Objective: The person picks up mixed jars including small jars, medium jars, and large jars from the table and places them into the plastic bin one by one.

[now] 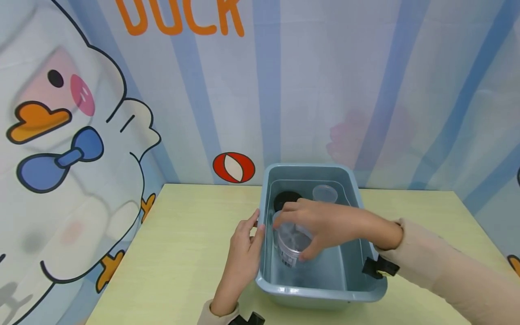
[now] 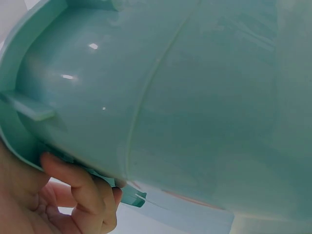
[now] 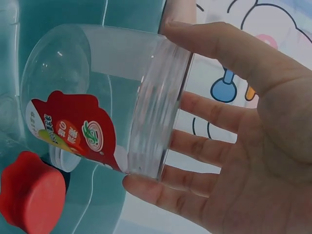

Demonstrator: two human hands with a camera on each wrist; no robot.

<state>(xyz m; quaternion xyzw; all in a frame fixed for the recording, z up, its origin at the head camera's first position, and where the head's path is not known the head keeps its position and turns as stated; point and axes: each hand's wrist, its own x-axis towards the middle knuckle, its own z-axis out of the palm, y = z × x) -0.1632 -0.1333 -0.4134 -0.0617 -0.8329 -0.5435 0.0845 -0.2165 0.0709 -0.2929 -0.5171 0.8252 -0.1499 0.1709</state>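
A blue plastic basin (image 1: 321, 294) stands on the table, looking teal in the wrist views. My left hand (image 1: 243, 250) holds its left rim, with curled fingers (image 2: 85, 192) under the edge in the left wrist view. Over the basin, my right hand (image 1: 321, 221) grips a clear plastic jar (image 1: 290, 243) round its lid end, thumb on one side and fingers on the other. A red printed label (image 3: 78, 126) shows on the jar in the right wrist view. The jar is inside the basin; whether it touches the floor I cannot tell.
Also in the basin are a black round thing (image 1: 286, 198), a clear round container (image 1: 325, 193) at the back, and a red scalloped object (image 3: 34, 192) seen in the right wrist view. The pale yellow table (image 1: 195, 234) meets a duck-printed cloth (image 1: 308, 90) behind.
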